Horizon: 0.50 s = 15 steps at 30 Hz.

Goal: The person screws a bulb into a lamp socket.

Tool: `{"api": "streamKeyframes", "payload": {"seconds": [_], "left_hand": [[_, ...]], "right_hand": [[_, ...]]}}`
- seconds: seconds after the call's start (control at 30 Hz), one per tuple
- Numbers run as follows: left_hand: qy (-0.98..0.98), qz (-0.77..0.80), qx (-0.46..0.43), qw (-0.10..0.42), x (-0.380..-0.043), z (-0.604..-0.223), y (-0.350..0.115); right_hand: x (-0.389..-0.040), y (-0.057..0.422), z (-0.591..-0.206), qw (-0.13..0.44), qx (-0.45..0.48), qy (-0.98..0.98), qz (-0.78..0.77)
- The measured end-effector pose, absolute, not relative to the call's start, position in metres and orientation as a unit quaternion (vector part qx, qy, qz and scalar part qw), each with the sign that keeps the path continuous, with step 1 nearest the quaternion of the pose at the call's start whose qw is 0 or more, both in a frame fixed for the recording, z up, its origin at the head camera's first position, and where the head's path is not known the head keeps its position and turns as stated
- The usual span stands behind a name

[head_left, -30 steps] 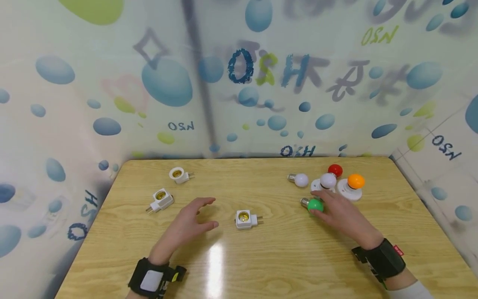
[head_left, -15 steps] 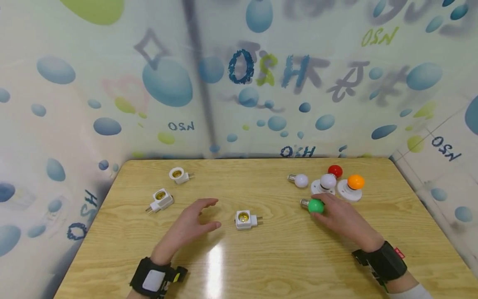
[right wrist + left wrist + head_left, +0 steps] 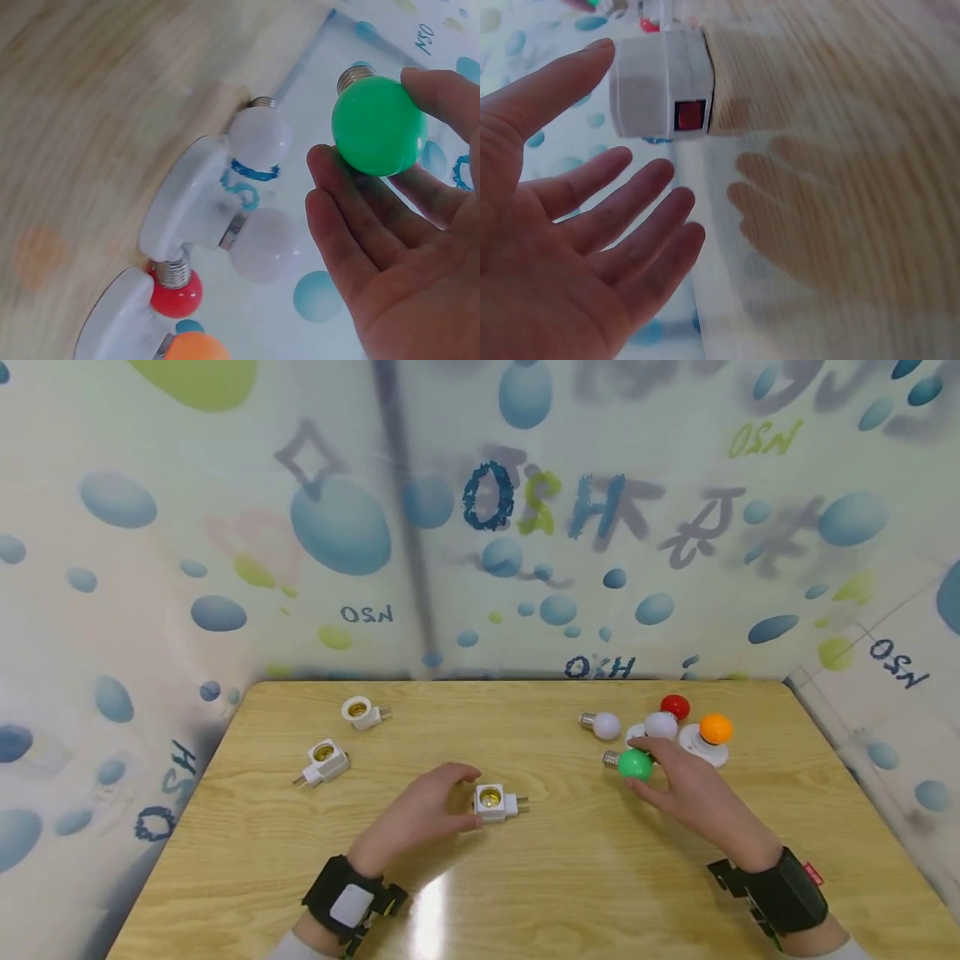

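Observation:
My right hand pinches a green light bulb between thumb and fingers, its metal screw base pointing left. The right wrist view shows the same green bulb between the thumb and fingertips. My left hand reaches around the near-left side of a white plug-in lamp socket, fingers spread and thumb extended. The left wrist view shows this socket with a red switch on its side. There the thumb tip is right beside it; whether it touches I cannot tell. The other fingers stand apart from it.
Two more plug-in sockets, a square one and a round one, lie at the left. A loose white bulb lies at the back right. Beyond the right hand are a white bulb and an orange bulb in round bases, plus a red bulb.
My left hand has moved right, up to the middle socket. My right hand has taken hold of the green bulb and raised it slightly.

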<state>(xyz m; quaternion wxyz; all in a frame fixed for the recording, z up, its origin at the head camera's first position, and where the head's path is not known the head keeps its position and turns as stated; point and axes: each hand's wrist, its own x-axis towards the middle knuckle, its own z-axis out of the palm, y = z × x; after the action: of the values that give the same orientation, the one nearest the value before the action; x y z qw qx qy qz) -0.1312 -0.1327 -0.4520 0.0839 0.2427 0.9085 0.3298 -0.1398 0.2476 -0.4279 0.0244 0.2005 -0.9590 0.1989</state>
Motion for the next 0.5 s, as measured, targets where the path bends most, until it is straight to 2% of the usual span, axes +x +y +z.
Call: {"api": "streamKeyframes", "payload": {"seconds": [0.17, 0.5], "left_hand": [[0.919, 0.298, 0.236, 0.106, -0.135, -0.454, -0.121], [0.928, 0.28, 0.222, 0.107, -0.139, -0.455, -0.115]], "right_hand": [[-0.136, 0.243, -0.422, 0.021, 0.196, -0.956, 0.216], [-0.137, 0.238, -0.417, 0.04, 0.211, -0.951, 0.22]]}}
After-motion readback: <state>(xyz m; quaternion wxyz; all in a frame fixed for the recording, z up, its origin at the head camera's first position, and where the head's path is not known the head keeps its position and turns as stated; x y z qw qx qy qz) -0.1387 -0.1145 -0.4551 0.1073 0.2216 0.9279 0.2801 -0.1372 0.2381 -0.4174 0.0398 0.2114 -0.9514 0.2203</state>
